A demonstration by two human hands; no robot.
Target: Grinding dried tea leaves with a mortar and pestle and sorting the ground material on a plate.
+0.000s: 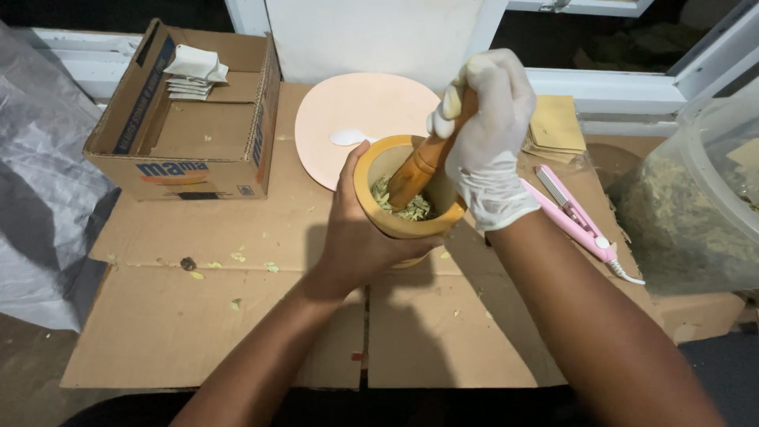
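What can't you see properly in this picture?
Head view only:
- Tip of the wooden pestle: hidden inside the mortar among green leaves.
- Mortar base: covered by the left hand.
- Pestle top: wrapped in the gloved right hand.
- Clear container: cut off by the right edge.
- Small white packets in the cardboard box: too small to identify.
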